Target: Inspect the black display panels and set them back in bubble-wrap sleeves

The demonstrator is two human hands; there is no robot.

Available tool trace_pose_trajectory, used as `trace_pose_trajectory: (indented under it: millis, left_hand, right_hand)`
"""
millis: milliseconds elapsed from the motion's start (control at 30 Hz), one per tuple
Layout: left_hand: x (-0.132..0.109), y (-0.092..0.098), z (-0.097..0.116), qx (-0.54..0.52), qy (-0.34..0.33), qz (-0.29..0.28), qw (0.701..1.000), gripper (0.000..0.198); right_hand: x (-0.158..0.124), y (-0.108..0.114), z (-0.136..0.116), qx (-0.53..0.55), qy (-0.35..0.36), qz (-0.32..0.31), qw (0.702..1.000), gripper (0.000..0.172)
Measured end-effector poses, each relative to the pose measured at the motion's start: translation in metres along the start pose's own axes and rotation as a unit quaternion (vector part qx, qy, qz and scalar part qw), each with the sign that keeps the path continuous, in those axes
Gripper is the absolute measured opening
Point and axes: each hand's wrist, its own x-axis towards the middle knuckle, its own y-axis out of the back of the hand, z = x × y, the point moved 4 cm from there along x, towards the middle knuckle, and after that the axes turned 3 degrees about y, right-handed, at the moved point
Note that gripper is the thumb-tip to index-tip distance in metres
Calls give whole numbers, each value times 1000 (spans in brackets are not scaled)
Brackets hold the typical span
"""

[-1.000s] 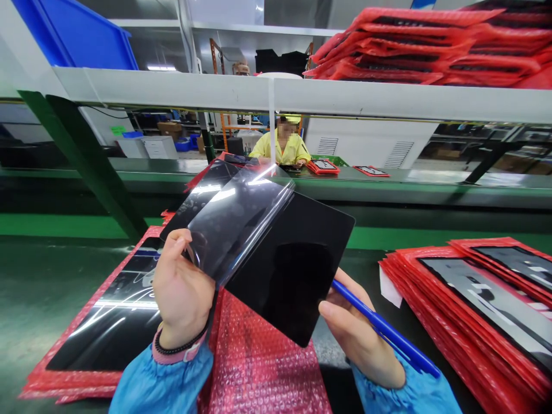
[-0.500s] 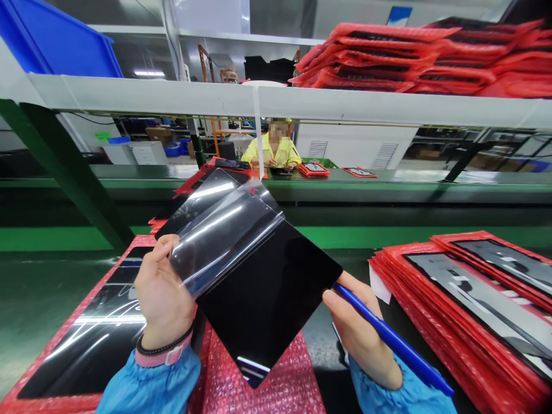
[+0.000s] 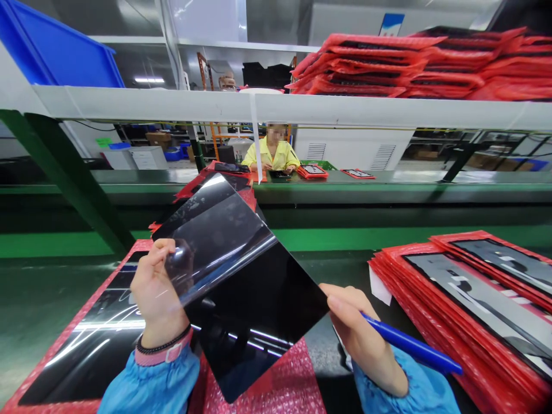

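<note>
above red bubble wrap [image 3: 297, 379], the black panel [image 3: 263, 305] looks about half peeled, its far side seemingly covered, the left hand [image 3: 155, 293] pinching the clear film [image 3: 215, 261], the right hand [image 3: 360, 328] clasping panel corner and blue stick [image 3: 413, 344].

Flat rectangular glossy black panel [image 3: 259, 313]: white light streaks low down, pale mottling toward far corner. Thin clear plastic film [image 3: 202, 270]: greyish over black, bright white line along its fold. Slim royal-blue plastic pen [image 3: 414, 345]: one solid colour. Translucent pinkish-red bubble wrap [image 3: 280, 394]: regular dotted pattern. Sky-blue fabric sleeves [image 3: 150, 382]: plain; black beaded bracelet [image 3: 166, 346], flat pink wristband [image 3: 153, 358]. Dark green worktop [image 3: 26, 299]: cloudy pale sheen. Right-hand stack of red-wrapped flat panels [image 3: 470, 296]: silver-grey faces, black borders, white patches. Deep blue plastic bin [image 3: 64, 49]: plain. Far person's bright yellow jacket [image 3: 259, 154]: plain
</note>
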Motion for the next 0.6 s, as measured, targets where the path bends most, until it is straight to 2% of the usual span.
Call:
trace_pose_trajectory:
  millis: [133,167,267,300,433,500,600]
  left_hand:
    - [-3,-1,0,29,-31,-50,998,10]
    - [-7,-4,0,42,-24,-68,997,10]
    - [-21,-13,-1,79,14,-118,990,12]
    - [-26,-16,-2,85,22,-137,987,15]
    - [-38,-23,0,72,28,-201,977,28]
    - [-40,-22,2,68,18,-215,974,27]
    - [-41,-19,4,74,-19,-232,970,25]
  right_hand:
    - [6,-11,-13,-45,-21,-103,993,44]
    - [7,-12,-14,-51,-25,-101,993,40]
    - [12,-8,-17,-45,-22,-29,998,31]
    - [13,-9,-19,-39,-8,-30,999,31]
    - [16,-22,-29,-14,51,-146,988,26]
    - [16,-26,-30,24,47,-171,984,18]
    - [15,-31,-27,91,24,-191,977,16]
